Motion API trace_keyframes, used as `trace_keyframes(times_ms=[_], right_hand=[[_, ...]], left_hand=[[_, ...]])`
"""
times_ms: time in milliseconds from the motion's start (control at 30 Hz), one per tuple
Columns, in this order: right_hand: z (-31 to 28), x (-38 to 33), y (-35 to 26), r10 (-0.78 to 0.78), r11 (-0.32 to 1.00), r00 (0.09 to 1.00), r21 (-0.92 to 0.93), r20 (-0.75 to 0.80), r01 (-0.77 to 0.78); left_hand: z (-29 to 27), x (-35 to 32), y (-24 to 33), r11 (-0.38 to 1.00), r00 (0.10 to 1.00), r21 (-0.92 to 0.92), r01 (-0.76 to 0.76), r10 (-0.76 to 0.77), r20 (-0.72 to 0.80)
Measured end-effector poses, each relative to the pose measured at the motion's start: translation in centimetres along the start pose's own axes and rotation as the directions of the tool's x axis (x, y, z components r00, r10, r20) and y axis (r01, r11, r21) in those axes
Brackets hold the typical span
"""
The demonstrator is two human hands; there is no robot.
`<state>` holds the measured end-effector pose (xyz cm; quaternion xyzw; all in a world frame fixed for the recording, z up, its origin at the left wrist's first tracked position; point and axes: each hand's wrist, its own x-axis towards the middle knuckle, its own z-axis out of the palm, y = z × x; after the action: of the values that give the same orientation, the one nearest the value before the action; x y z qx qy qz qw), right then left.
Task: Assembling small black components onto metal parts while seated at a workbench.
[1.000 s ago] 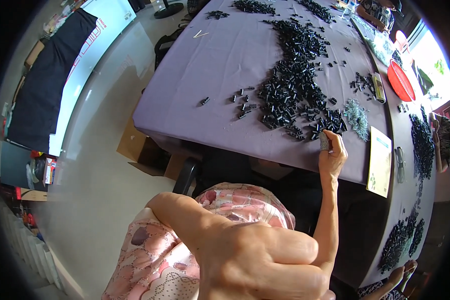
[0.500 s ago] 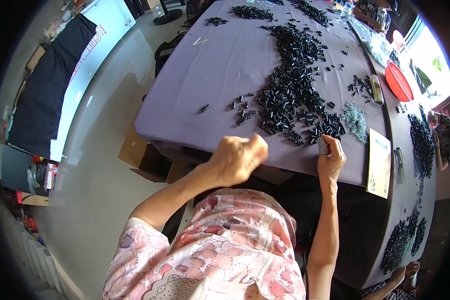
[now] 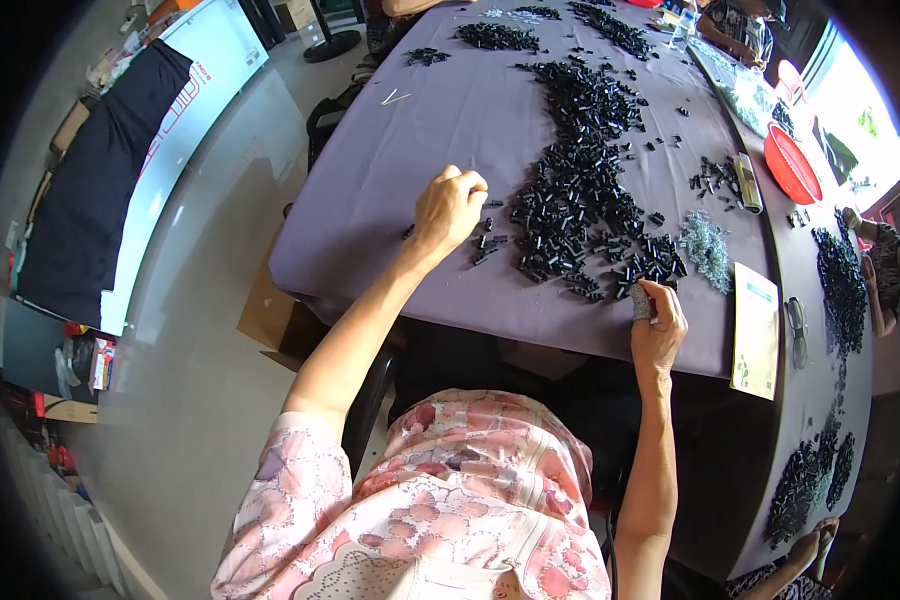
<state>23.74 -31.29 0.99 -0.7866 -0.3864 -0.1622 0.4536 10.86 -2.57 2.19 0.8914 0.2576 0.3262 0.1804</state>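
Over the left part of the purple-grey tablecloth [image 3: 370,210], my left hand [image 3: 451,212] is closed with its fingers curled in. Whatever it may hold is hidden; a few loose small black tube-like pieces [image 3: 485,240] lie just beside it. By the table's near edge, my right hand [image 3: 660,328] is closed in a pinch, a grey wrap [image 3: 640,302] around one finger. Its fingertips are at the near end of a long heap of black pieces [image 3: 580,190]; anything between them is too small to make out. To its right lies a pile of small clear pieces [image 3: 706,250].
A yellowish printed sheet [image 3: 756,330] and eyeglasses [image 3: 797,332] lie to the right. Beyond are a red basket [image 3: 793,163] and more black heaps [image 3: 842,290]. Other people sit around the tables, one person [image 3: 738,30] at the far right. A cardboard box [image 3: 270,305] stands below the left edge.
My left hand has moved forward from the table's near edge to over the cloth beside the loose black pieces. My right hand has stayed almost in place, still closed.
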Motion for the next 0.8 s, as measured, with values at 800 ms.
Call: trace_keyframes(times_ms=[800], right_hand=[[-5.5,2.1,6.2,0.281,0.955,0.936,-0.029,-0.210,-0.294]], left_hand=[[-0.4,-4.6,-0.9,0.969,0.993,-0.239,0.060,-0.082,-0.086]])
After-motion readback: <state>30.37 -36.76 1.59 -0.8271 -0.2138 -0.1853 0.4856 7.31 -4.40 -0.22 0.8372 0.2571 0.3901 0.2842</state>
